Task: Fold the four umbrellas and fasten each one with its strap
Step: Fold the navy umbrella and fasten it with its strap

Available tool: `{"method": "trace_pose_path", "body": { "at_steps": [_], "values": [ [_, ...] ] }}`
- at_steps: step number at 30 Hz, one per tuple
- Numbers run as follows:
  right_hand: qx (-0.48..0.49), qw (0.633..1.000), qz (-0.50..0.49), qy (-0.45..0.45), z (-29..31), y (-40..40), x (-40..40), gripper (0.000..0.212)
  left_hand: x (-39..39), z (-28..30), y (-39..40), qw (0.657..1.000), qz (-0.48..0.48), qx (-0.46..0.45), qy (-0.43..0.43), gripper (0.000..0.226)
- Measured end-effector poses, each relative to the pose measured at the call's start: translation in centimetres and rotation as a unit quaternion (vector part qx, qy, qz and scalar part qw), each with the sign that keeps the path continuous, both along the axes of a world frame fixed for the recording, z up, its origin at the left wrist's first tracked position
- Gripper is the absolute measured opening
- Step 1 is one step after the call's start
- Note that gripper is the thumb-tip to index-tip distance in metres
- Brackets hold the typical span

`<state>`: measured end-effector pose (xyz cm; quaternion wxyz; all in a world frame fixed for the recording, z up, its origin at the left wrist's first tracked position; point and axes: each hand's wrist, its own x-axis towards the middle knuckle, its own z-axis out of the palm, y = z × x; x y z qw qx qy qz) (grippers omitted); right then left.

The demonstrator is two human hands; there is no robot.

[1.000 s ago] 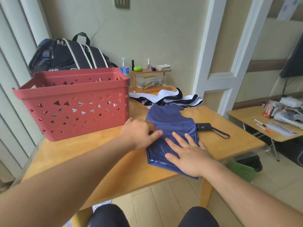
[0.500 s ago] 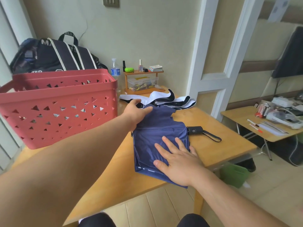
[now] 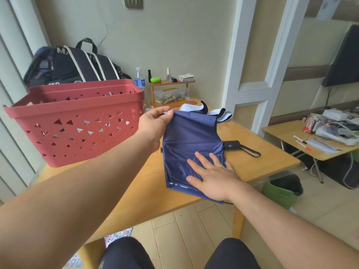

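red perforated plastic basket [image 3: 77, 123] on light wooden table [image 3: 136, 191] | black striped duffel bag [image 3: 77, 65] behind | small wooden shelf [image 3: 172, 82] with bottles | green bin [image 3: 279, 193] on floor

A pale green room with a wooden table by the wall.

The wooden table [image 3: 136, 183] runs under both hands, its far edge near a cracked green wall [image 3: 174, 35]. A white door frame [image 3: 250, 78] stands beyond the right hand, and pale vertical blinds [image 3: 11, 55] hang left of the left hand. Light plank flooring [image 3: 184, 230] shows below the wrists. Out past the right hand sits a low side table [image 3: 287, 140], with a green bin [image 3: 279, 193] on the floor beside it.
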<state>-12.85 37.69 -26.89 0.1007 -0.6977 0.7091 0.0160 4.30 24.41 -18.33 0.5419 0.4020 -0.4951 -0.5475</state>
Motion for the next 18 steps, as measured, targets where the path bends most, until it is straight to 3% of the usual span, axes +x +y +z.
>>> {"method": "trace_pose_path", "body": {
  "at_steps": [6, 9, 12, 15, 18],
  "values": [
    [-0.006, 1.000, -0.003, -0.003, -0.1, 0.1, 0.0, 0.068, 0.3, -1.7, 3.5, 1.000, 0.012, 0.002, 0.013, 0.033],
    [-0.035, 0.999, -0.005, -0.010, -0.3, 0.3, 0.1, 0.068, 0.4, -2.1, 4.2, 0.999, 0.008, 0.016, 0.034, 0.030],
    [-0.112, 0.993, -0.008, -0.024, -0.8, 0.8, 0.1, 0.065, 0.4, -1.7, 4.4, 0.997, 0.007, 0.036, 0.073, 0.025],
    [-0.221, 0.973, -0.032, -0.062, -1.2, 1.2, 0.0, 0.076, 0.3, -1.4, 4.2, 0.995, 0.009, 0.036, 0.091, 0.024],
    [-0.274, 0.949, -0.030, -0.153, -1.5, 1.5, -0.3, 0.051, 0.3, -1.5, 4.2, 0.995, 0.011, 0.035, 0.095, 0.023]
  ]
}}
